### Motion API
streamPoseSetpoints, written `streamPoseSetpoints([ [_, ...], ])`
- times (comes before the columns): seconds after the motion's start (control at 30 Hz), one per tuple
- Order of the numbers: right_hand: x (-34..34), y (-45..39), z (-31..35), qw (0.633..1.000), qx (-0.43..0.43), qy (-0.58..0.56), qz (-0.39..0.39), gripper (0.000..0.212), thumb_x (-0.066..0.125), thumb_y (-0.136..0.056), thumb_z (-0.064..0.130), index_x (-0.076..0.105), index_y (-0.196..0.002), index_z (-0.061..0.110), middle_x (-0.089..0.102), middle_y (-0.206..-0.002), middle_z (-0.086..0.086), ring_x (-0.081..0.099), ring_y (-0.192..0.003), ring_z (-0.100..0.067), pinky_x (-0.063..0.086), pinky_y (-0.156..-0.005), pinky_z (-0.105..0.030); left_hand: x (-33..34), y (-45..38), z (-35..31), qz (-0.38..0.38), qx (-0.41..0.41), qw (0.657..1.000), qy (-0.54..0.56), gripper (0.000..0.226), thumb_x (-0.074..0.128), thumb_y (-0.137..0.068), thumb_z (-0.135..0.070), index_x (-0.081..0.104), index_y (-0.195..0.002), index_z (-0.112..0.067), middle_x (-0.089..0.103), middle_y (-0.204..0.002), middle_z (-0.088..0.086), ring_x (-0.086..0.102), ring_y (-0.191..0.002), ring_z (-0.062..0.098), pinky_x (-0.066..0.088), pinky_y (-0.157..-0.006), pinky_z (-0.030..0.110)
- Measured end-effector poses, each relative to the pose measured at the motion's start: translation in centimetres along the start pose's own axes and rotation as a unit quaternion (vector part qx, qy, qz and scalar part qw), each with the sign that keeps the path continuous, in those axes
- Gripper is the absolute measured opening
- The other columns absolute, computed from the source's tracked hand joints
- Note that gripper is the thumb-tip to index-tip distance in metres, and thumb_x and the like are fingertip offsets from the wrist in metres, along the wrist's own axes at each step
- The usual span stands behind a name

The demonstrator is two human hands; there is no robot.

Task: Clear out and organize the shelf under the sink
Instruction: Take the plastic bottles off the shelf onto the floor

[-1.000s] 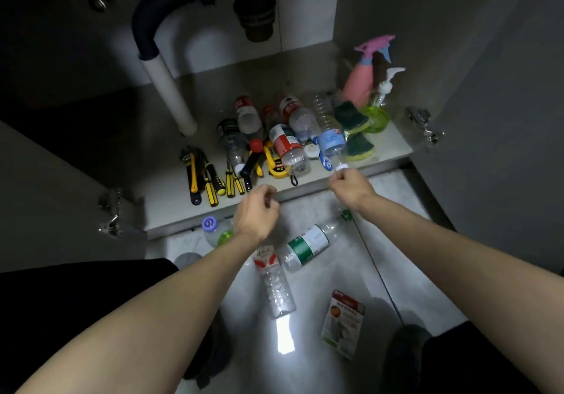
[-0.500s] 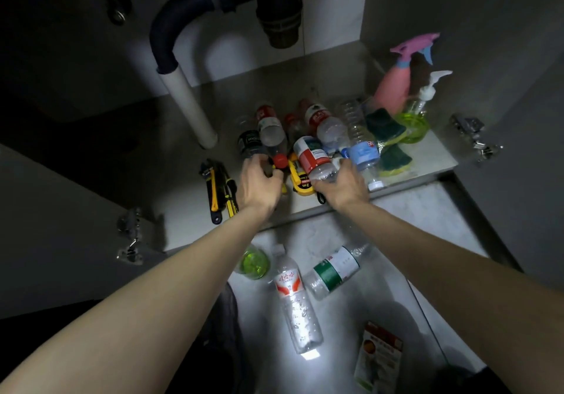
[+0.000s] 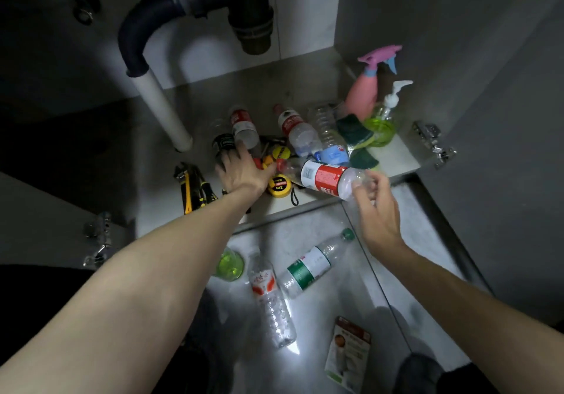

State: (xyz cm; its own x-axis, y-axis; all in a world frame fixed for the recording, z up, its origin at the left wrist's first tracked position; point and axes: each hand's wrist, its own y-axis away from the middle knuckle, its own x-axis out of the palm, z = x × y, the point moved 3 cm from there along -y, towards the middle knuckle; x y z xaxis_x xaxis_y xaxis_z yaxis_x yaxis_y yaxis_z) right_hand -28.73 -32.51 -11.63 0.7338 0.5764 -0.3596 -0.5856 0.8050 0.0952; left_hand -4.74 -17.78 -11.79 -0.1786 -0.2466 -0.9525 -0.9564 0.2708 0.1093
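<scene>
Shelf [image 3: 158, 210] under the sink, pale board lit only at the front, about half cleared by the look of it. Red-labelled bottle [image 3: 325, 178] held level above the shelf's front edge, cap end pointing left; right hand [image 3: 377, 210] pinches its base with curled fingers, thumb side hidden behind the plastic. Likely on its way out to the floor, where three bottles already lie: a green-labelled one [image 3: 308, 268], a clear one with red print [image 3: 271, 299], and a green-tinted one [image 3: 229, 264] partly under the left forearm. Left hand [image 3: 241, 170] reaches flat and spread into the clutter, palm down over a dark-labelled bottle [image 3: 224, 141]; whether it has closed on anything cannot be told, the fingertips being lost among the things. Just beside it a yellow tape measure [image 3: 279, 184] and red and yellow tool handles. Pliers [image 3: 190, 186] lie apart at the left. Further in, more bottles on their sides, one blue-labelled [image 3: 334, 152]. Cleaning things stand grouped at the right corner, probably meant to stay: pink spray bottle [image 3: 364, 94], green soap pump [image 3: 381, 122], sponges [image 3: 355, 132]. Drain pipe [image 3: 161, 109] comes down at the left; shelf behind it is black, contents unknown. Small carton [image 3: 348, 354] on the floor, print unreadable.
</scene>
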Motion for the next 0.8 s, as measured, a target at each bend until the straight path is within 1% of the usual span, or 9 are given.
streamPoseSetpoints([
  [0.07, -2.1, 0.1, -0.3, 0.999, 0.005, 0.007, -0.042, 0.043, 0.047, -0.086, 0.062, 0.054, -0.12, 0.035, 0.063, -0.101, 0.015, 0.06, -0.095, 0.001, 0.045, -0.073, -0.022, 0.3, 0.1, 0.0, 0.006, 0.013, 1.0, -0.011, 0.09, 0.056, -0.091, -0.056, 0.013, -0.157, -0.013, 0.036, -0.153, 0.018, 0.023, -0.146, 0.034, 0.018, -0.118, 0.053],
  [0.13, -3.7, -0.1, -0.7, 0.997, 0.024, 0.02, -0.074, 0.041, 0.048, -0.089, 0.058, 0.057, -0.117, 0.029, 0.063, -0.097, 0.013, 0.063, -0.095, -0.011, 0.053, -0.082, -0.036, 0.1, 0.3, 0.0, 0.001, 0.017, 1.0, -0.011, 0.081, 0.054, -0.096, -0.045, 0.012, -0.157, -0.012, 0.038, -0.152, 0.018, 0.026, -0.145, 0.034, 0.022, -0.117, 0.052],
  [0.2, -4.7, -0.4, -1.2, 0.995, 0.048, 0.016, -0.09, 0.035, 0.049, -0.094, 0.055, 0.058, -0.113, 0.027, 0.064, -0.096, 0.011, 0.065, -0.096, -0.019, 0.055, -0.088, -0.05, -0.4, 0.5, 0.2, -0.024, 0.013, 1.0, 0.01, 0.068, 0.048, -0.1, -0.035, 0.019, -0.155, -0.01, 0.043, -0.148, 0.019, 0.033, -0.141, 0.035, 0.028, -0.114, 0.05],
  [0.27, -5.2, -0.3, -1.5, 0.993, 0.063, 0.017, -0.097, 0.033, 0.045, -0.095, 0.053, 0.056, -0.111, 0.027, 0.062, -0.097, 0.01, 0.064, -0.098, -0.022, 0.055, -0.089, -0.053, -1.0, 0.8, 0.4, -0.055, 0.009, 0.997, 0.046, 0.055, 0.044, -0.102, -0.029, 0.029, -0.15, -0.008, 0.05, -0.139, 0.022, 0.042, -0.134, 0.037, 0.036, -0.108, 0.048],
  [0.4, -5.8, 0.4, -1.9, 0.992, 0.057, 0.042, -0.107, 0.036, 0.032, -0.094, 0.052, 0.051, -0.11, 0.027, 0.06, -0.099, 0.0, 0.059, -0.101, -0.027, 0.05, -0.09, -0.047, -2.5, 1.8, 1.0, -0.09, 0.008, 0.989, 0.119, 0.044, 0.039, -0.104, -0.029, 0.039, -0.141, -0.006, 0.054, -0.132, 0.025, 0.048, -0.125, 0.042, 0.042, -0.099, 0.05],
  [0.47, -5.9, 0.7, -2.1, 0.989, 0.063, 0.062, -0.117, 0.04, 0.026, -0.094, 0.053, 0.05, -0.111, 0.026, 0.058, -0.099, -0.003, 0.055, -0.1, -0.026, 0.037, -0.085, -0.038, -3.5, 2.5, 1.4, -0.098, -0.023, 0.982, 0.16, 0.046, 0.037, -0.103, -0.036, 0.037, -0.141, -0.01, 0.055, -0.129, 0.025, 0.05, -0.122, 0.043, 0.044, -0.098, 0.05],
  [0.57, -5.9, 1.1, -2.7, 0.984, 0.077, 0.108, -0.118, 0.048, 0.02, -0.1, 0.057, 0.05, -0.108, 0.02, 0.057, -0.094, -0.007, 0.052, -0.092, -0.026, 0.033, -0.082, -0.037, -5.0, 3.7, 2.1, -0.138, -0.064, 0.963, 0.223, 0.048, 0.032, -0.102, -0.045, 0.039, -0.136, -0.013, 0.057, -0.126, 0.024, 0.054, -0.117, 0.043, 0.042, -0.095, 0.048],
  [0.7, -5.9, 1.5, -3.8, 0.972, 0.095, 0.203, -0.069, 0.061, 0.013, -0.098, 0.06, 0.055, -0.1, 0.015, 0.055, -0.092, -0.01, 0.052, -0.088, -0.028, 0.033, -0.079, -0.038, -6.1, 5.1, 3.3, -0.185, -0.118, 0.915, 0.338, 0.05, 0.027, -0.097, -0.056, 0.049, -0.12, -0.017, 0.065, -0.112, 0.016, 0.06, -0.106, 0.039, 0.041, -0.087, 0.041],
  [0.8, -5.3, 2.4, -5.2, 0.951, 0.153, 0.267, 0.018, 0.073, 0.013, -0.099, 0.067, 0.062, -0.098, 0.012, 0.061, -0.09, -0.013, 0.056, -0.082, -0.028, 0.038, -0.076, -0.036, -5.9, 6.1, 4.2, -0.163, -0.146, 0.865, 0.45, 0.05, 0.032, -0.091, -0.057, 0.061, -0.104, -0.018, 0.069, -0.096, 0.012, 0.065, -0.098, 0.038, 0.05, -0.09, 0.038],
])
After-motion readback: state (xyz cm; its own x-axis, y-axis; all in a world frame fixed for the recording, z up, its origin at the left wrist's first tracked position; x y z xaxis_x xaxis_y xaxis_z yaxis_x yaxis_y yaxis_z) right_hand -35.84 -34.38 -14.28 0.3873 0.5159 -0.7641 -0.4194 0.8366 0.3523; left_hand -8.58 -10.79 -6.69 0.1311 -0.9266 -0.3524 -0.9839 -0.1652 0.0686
